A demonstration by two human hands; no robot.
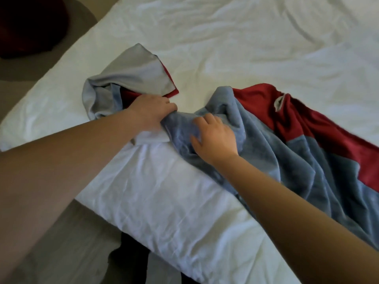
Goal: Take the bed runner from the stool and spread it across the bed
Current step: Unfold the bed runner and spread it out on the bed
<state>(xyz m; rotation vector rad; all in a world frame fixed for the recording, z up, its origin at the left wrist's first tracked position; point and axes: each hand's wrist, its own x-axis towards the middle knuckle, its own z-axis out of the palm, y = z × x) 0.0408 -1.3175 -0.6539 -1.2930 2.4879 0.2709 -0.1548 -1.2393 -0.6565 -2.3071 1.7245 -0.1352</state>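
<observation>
Although the bed runner (266, 140) lies on the bed (225, 37), it is not spread: it is bunched and twisted near the corner of the white, wrinkled sheet. One end, pale grey with a red underside showing, is folded over itself on the left. The longer part, grey-blue with a wide red band, runs to the right and is cut off by the picture's right edge, so its full length cannot be seen.

The left hand (150, 113) sits at the narrow middle of the cloth, between the two parts. Its fingers are curled down and grip a gathered fold of the grey-blue fabric; the fingertips are hidden under the hand and the cloth.

The right hand (215, 136) lies palm down on the grey-blue part, just beside the left hand, with the thumb spread out and the fingers loosely bent. It is blurred, and no fold is seen held between its fingers. Both bare forearms reach in from the lower edge of the picture.

At the top left corner a dark red shape (30, 23) stands on the beige floor (61, 232), too dim and too much cut off to identify. Below the bed's corner, something black (131, 257) is also unclear.
</observation>
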